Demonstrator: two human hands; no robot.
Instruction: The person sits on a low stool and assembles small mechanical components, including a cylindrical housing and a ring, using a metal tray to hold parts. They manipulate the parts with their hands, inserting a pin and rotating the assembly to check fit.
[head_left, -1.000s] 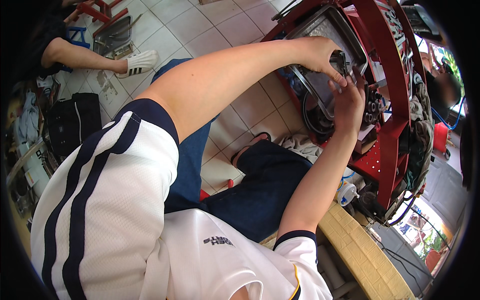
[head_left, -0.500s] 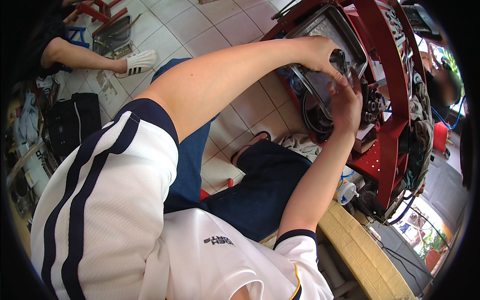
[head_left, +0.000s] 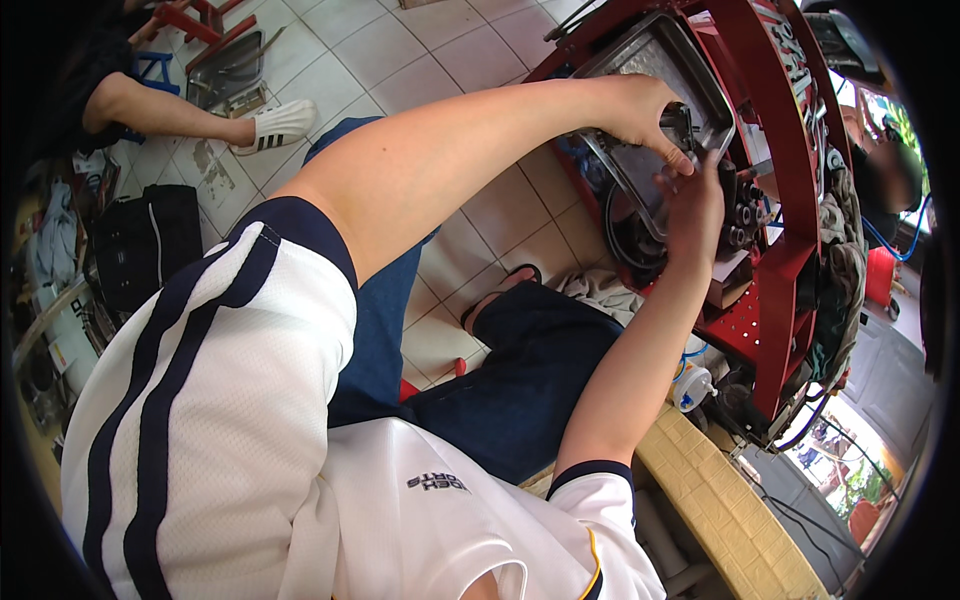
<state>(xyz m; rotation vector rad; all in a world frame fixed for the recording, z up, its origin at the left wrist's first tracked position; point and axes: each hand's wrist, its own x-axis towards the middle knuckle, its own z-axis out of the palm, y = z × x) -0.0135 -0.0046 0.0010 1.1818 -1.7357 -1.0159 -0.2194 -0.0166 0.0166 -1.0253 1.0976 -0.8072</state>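
Note:
My left hand is closed around a dark metal part, thumb on its near side. Much of this part is hidden by the hand, so its exact kind cannot be made out. Just below it, my right hand is raised close to the left thumb, its fingers bent and partly smeared by motion. Whether the right fingers grip anything is not clear. Both hands are over a shallow metal tray set on a red tool cart.
Wrenches line the cart's upper rail, with sockets beside the tray. A yellowish bench stands at the lower right. A black bag rests at left, and another person's leg extends across the upper left.
My right hand's fingers have shifted slightly and bent more beneath the metal part. The left hand keeps its hold almost in place.

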